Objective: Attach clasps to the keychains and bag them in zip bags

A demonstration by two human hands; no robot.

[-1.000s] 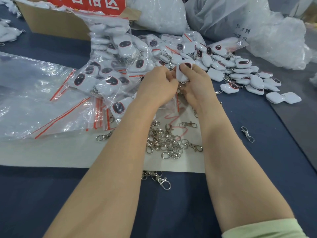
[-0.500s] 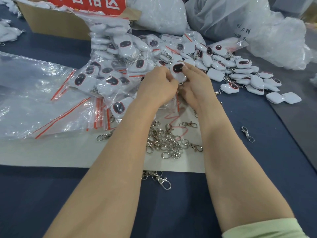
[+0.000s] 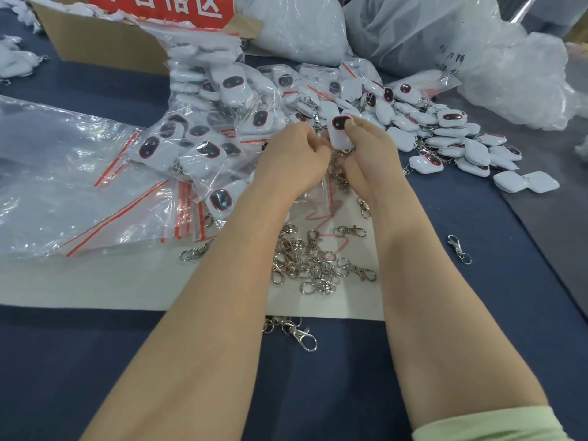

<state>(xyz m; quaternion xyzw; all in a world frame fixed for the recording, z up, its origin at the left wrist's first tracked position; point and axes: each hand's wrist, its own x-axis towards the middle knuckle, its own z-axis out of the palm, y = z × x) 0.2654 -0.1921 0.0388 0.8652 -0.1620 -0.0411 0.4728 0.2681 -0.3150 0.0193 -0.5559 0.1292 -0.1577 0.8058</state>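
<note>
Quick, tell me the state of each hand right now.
Left hand: fingers curled beside the white keychain; whether they pinch anything cannot be told.
Right hand: closed, holding the white keychain.

Your dark blue table (image 3: 477,249), crowded from nine to three o'clock.
A white sheet (image 3: 127,281) lies at centre, clasps (image 3: 305,262) heaped on it; a lone clasp (image 3: 459,249) at three, stray clasps (image 3: 302,335) at six; empty zip bags (image 3: 63,186) at nine; bagged keychains (image 3: 203,148) at eleven, a cardboard box (image 3: 105,46) behind them; loose keychains (image 3: 471,151) at two.
</note>
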